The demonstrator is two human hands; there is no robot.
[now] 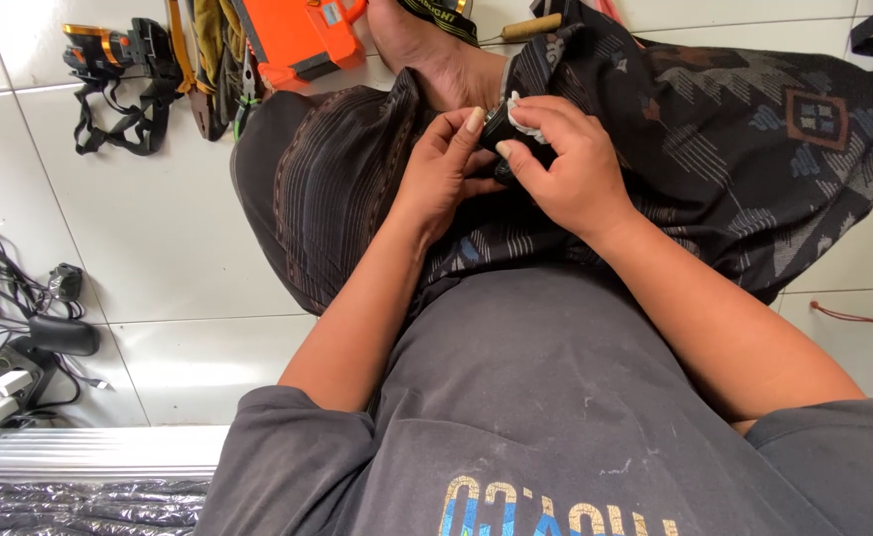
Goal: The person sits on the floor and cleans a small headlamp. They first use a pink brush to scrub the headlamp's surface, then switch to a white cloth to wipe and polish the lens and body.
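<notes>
Both hands meet over the lap and pinch one small dark object [501, 124] between them. The left hand [443, 171] closes on it from the left, thumb pressed up along its near edge and the forefinger curled over the top. The right hand [567, 164] closes on it from the right, and under that hand's fingertips sits a small white scrap [523, 119], cloth or tissue, pressed against the object. Most of the dark object is covered by fingers, so its kind cannot be told; the part that shows seems to run with its long axis slanting from lower right up toward upper left, away from the body, though this is uncertain.

Beneath the hands lies a dark patterned sarong [714, 139] stretched over crossed legs, and a bare foot [427, 55] shows just beyond the knuckles. Nearer the camera is the person's grey T-shirt [556, 397].

On the white tiled floor [159, 248] beyond the knees rest an orange tool case [298, 35], a black strapped harness [124, 84] and a wooden tool handle [531, 27]. Well to the left, a tangle of black cables [0, 288] leads to a power strip with white plugs [0, 392].
</notes>
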